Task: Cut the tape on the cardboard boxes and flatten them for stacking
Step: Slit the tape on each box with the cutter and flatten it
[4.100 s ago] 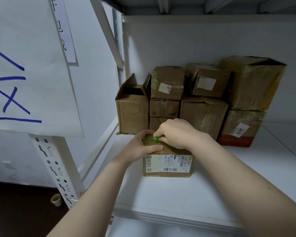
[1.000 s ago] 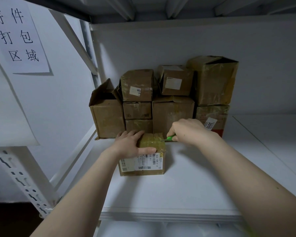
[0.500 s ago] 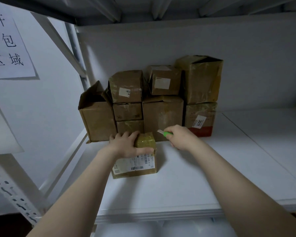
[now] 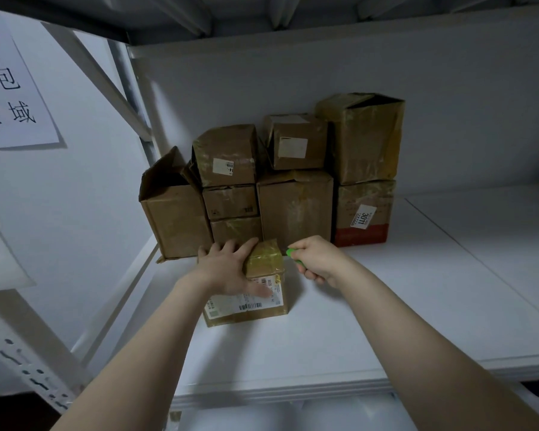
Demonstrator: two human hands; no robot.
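A small taped cardboard box (image 4: 263, 262) with a white shipping label stands on the white shelf (image 4: 339, 331). My left hand (image 4: 227, 269) lies flat over its top left part, thumb down across the label. My right hand (image 4: 319, 259) is closed around a green utility knife (image 4: 293, 255) just right of the box's top right corner. The knife's tip points left toward the box; I cannot tell whether it touches the tape. Shiny brown tape wraps the box's top.
Several worn cardboard boxes (image 4: 294, 206) are stacked against the back wall; the leftmost one (image 4: 175, 213) has open flaps. A white upright (image 4: 28, 353) with slots stands at the left, and a paper sign (image 4: 10, 88) hangs on the left wall.
My right hand with the knife has drawn off the box top to its right side. My left hand slid flatter over the box. The view has shifted right.
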